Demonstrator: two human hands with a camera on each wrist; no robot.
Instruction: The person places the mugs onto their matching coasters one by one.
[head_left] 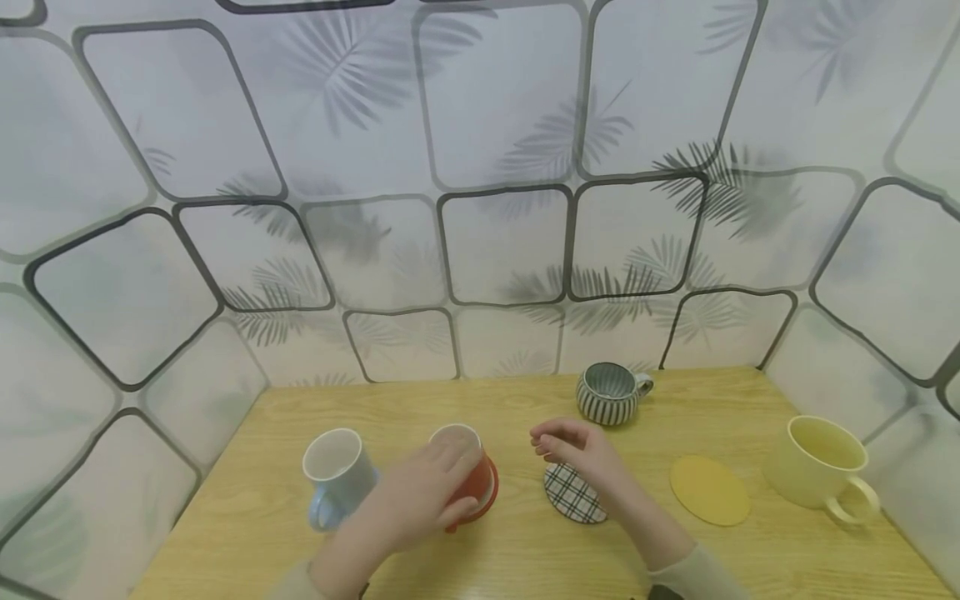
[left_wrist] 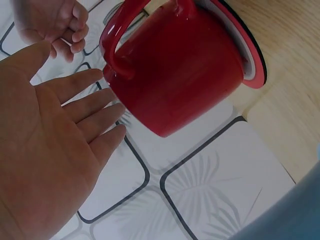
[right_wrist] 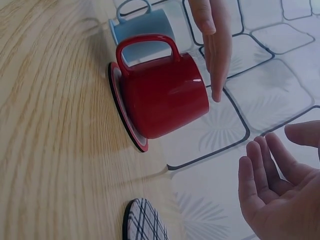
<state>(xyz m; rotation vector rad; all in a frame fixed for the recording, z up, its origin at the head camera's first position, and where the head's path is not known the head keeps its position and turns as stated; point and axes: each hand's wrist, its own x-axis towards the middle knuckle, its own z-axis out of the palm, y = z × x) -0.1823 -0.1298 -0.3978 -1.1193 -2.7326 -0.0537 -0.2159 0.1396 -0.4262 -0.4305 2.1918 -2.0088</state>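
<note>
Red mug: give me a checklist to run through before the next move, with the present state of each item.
1. Red mug sits upright on the red coaster: ok.
2. Left hand is open, fingers straight beside the mug, not gripping it: ok.
3. Right hand holds nothing and hovers over the plaid coaster: ok.
4. Blue mug stands apart from the red mug: ok.
5. Whether the red mug has anything inside: cannot tell.

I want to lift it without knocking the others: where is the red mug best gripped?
Take the red mug by its loop handle, from the person's near side, where it sticks out. The left hand hovers open by the rim; the blue mug crowds the left.
</note>
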